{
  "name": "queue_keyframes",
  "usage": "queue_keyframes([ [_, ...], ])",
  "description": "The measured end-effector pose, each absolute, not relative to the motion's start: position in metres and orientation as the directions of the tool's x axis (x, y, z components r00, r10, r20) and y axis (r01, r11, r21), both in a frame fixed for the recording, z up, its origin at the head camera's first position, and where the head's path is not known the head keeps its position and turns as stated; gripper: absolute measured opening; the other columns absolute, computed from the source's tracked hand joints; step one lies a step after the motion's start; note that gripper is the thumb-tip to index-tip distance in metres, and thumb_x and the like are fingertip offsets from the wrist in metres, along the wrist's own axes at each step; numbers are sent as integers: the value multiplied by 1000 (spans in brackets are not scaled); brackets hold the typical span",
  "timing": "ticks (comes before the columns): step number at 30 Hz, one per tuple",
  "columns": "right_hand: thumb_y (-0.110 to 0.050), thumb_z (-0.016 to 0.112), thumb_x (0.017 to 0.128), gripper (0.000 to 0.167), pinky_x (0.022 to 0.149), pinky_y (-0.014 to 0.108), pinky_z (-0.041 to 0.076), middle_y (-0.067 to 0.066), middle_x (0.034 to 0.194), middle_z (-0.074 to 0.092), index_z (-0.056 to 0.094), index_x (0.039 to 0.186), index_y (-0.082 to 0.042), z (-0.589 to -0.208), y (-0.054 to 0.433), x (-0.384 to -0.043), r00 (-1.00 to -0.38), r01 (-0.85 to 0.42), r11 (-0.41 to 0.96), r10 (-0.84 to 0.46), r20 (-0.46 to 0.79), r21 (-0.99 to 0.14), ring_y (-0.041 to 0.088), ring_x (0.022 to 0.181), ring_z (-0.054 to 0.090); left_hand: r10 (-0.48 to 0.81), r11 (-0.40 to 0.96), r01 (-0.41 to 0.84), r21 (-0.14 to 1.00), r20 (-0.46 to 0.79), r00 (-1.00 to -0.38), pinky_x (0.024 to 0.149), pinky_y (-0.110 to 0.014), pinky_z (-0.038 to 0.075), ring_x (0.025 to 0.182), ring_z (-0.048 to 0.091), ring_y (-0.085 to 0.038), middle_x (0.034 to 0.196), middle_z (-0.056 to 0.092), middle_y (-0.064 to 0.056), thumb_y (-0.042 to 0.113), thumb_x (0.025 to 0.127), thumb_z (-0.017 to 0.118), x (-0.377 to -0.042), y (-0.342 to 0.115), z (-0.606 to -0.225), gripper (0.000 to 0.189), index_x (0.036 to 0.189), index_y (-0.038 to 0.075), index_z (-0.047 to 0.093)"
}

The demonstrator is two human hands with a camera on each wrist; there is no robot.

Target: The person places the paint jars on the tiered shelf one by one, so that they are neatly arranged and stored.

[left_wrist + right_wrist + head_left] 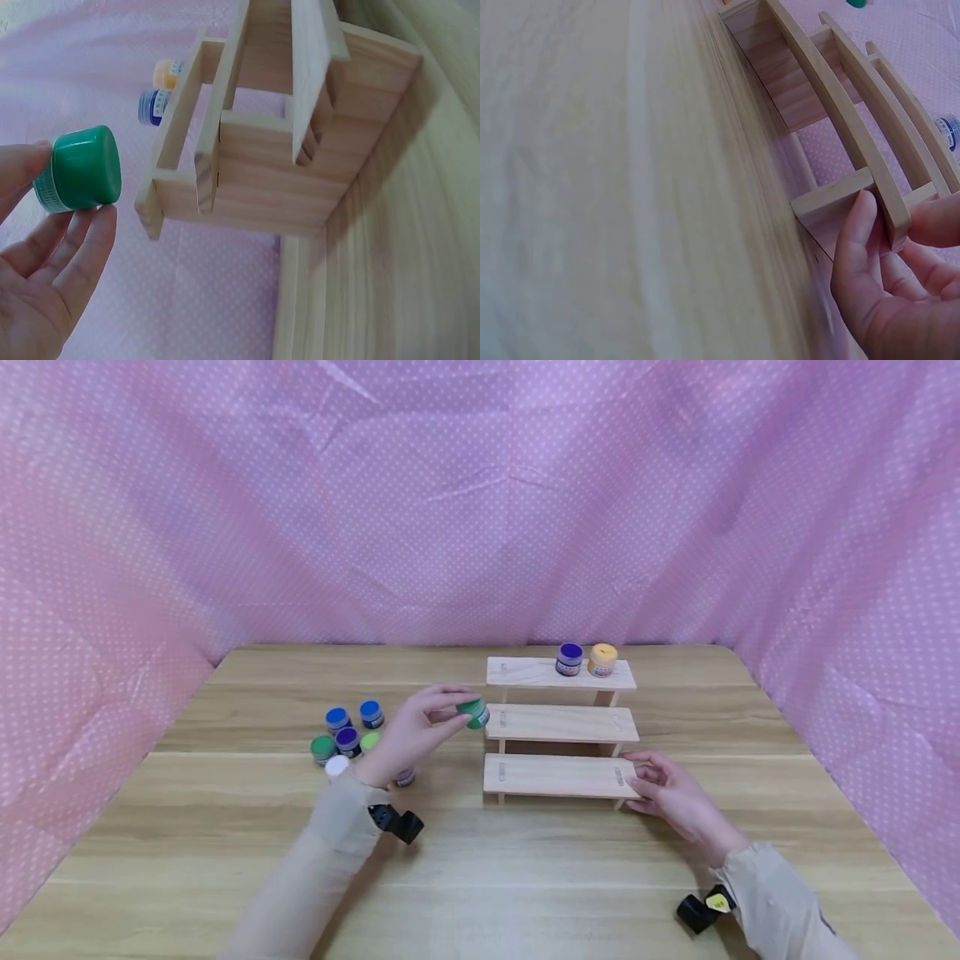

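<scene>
Between thumb and fingers my left hand (416, 727) pinches a small green paint jar (475, 713). In the head view the jar is at the left end of the middle step of a three-tier wooden shelf (558, 775); the left wrist view shows a gap between jar (84, 169) and shelf. My right hand (678, 797) grips the right end of the lowest step, thumb on top and fingers below, as the right wrist view shows. On the top step stand a purple paint jar (569, 660) and a yellow paint jar (602, 660), side by side.
Left of the shelf, partly behind my left forearm, several paint jars stand grouped on the wooden table (480, 877): blue (371, 714), green (323, 749), purple (347, 742), lime (370, 741) and white (337, 766). A pink dotted curtain (480, 510) hangs behind the table and along its sides.
</scene>
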State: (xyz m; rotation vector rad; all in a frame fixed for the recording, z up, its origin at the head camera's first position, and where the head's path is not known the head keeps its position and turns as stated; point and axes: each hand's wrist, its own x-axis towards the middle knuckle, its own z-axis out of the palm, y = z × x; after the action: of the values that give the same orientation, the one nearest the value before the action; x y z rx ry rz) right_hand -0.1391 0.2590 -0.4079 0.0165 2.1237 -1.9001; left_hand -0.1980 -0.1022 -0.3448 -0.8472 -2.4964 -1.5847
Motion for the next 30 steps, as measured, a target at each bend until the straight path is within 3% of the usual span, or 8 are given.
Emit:
queue_keyframes([
  [6, 4, 49, 94, 41, 77, 26, 56, -2, 95, 58, 35, 132, 8, -409, 257, -139, -959, 208, 115, -172, -226, -971, 8, 85, 61, 408, 283, 478, 832, 347, -845, 91, -26, 52, 112, 58, -26, 125, 57, -13, 2, 89, 62, -207, -89, -344, 30, 119, 1, 64],
  [12, 4, 48, 94, 48, 77, 27, 57, 1, 99, 57, 27, 136, 12, -407, 259, -138, -963, 189, 142, -165, -212, -972, 8, 87, 60, 393, 255, 478, 840, 362, -845, 93, -35, 52, 114, 56, -28, 125, 56, -15, 2, 90, 61, -219, -78, -345, 30, 119, -1, 63],
  [25, 4, 47, 94, 32, 75, 25, 57, -1, 94, 58, 44, 126, 1, -412, 256, -138, -965, 187, 92, -168, -200, -978, 9, 84, 61, 377, 265, 466, 844, 354, -856, 97, -33, 49, 117, 54, -25, 126, 56, -11, 5, 91, 61, -233, -64, -341, 29, 119, 2, 63],
  [30, 4, 48, 94, 40, 75, 24, 57, -2, 96, 58, 35, 132, 9, -412, 256, -138, -967, 184, 97, -163, -198, -978, 8, 84, 61, 385, 268, 472, 840, 356, -852, 98, -31, 48, 116, 54, -23, 124, 56, -9, 6, 91, 61, -240, -55, -337, 28, 119, 3, 63],
])
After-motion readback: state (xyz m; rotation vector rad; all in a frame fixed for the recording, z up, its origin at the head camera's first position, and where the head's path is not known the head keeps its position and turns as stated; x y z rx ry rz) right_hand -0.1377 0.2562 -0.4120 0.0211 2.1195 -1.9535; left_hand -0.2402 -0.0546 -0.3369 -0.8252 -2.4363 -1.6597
